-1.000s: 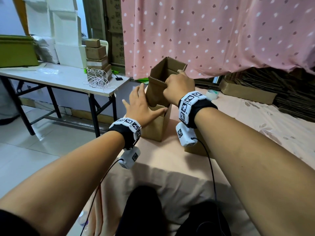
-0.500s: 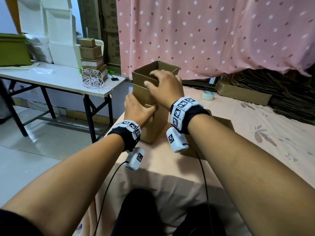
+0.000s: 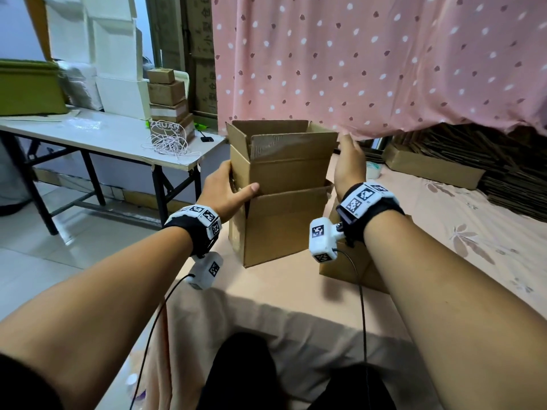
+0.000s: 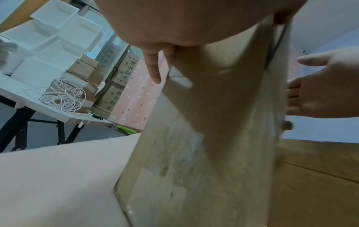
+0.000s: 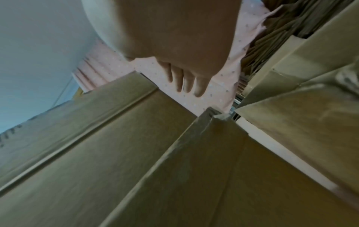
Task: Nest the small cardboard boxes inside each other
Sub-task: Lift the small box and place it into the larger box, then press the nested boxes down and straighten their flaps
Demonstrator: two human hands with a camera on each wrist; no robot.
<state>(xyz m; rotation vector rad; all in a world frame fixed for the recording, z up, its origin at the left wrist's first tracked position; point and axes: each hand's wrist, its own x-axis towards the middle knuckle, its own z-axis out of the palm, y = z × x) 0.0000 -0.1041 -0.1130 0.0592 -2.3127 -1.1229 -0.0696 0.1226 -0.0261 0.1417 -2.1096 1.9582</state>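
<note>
A brown inner box (image 3: 290,170) with its top flaps up stands partly sunk in a slightly larger outer box (image 3: 284,229) on the pink-covered bed. My left hand (image 3: 225,190) lies against the inner box's left corner, thumb straight across the front face near the outer box's rim. In the left wrist view its fingers (image 4: 153,69) run straight along the cardboard (image 4: 213,138). My right hand (image 3: 349,161) is at the inner box's right side with its fingers (image 5: 186,81) straight. I cannot tell if it touches the box.
Another brown box (image 3: 349,270) sits behind my right wrist. A tape roll (image 3: 373,170), a long flat carton (image 3: 429,170) and flattened cardboard (image 3: 503,173) lie further right. To the left a white table (image 3: 103,137) carries a cable coil (image 3: 168,143) and stacked small boxes (image 3: 167,93).
The inner box has turned its broad face toward me above the outer box. My right hand left the top rim for the right side; my left hand moved up to the left corner.
</note>
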